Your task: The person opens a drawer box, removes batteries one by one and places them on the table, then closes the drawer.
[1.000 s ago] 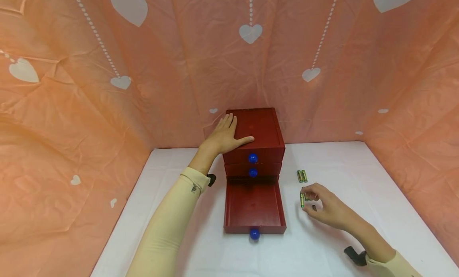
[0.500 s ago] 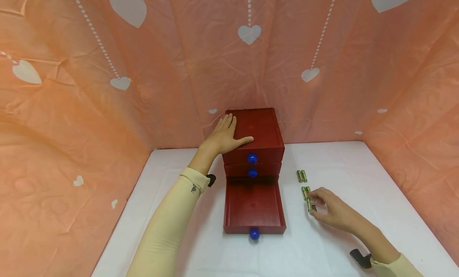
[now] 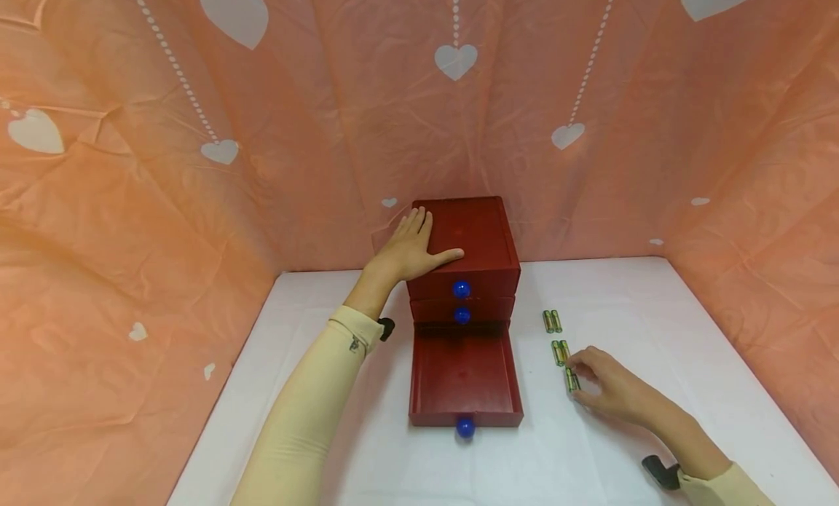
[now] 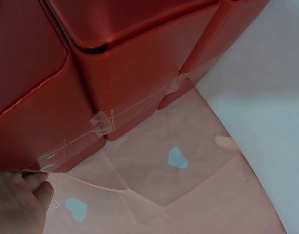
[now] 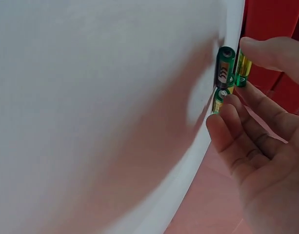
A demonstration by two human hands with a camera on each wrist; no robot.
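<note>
My left hand (image 3: 409, 253) lies with spread fingers on the top left of a dark red cabinet (image 3: 475, 233). In the left wrist view, fingers (image 4: 34, 187) show at the cabinet's taped edge. Between thumb and index finger, my right hand (image 3: 612, 386) pinches a green-and-gold battery (image 5: 243, 68), low at the white table. Right beside it stands a second battery (image 5: 225, 67). Just beyond the fingertips lies a pair of like batteries (image 3: 560, 353), and another pair (image 3: 552, 321) is farther back.
The cabinet's bottom drawer (image 3: 464, 420) is pulled out, its tray bare, with a blue knob (image 3: 465, 428) at the front. Two upper drawers with blue knobs (image 3: 462, 289) are closed. Peach cloth with hearts (image 3: 341, 127) hangs behind and at both sides of the white-covered table (image 3: 629, 295).
My right hand has moved right with the battery, bringing it beside the lone one at the near end of the row. The middle pair has come into view. My left hand stays put.
</note>
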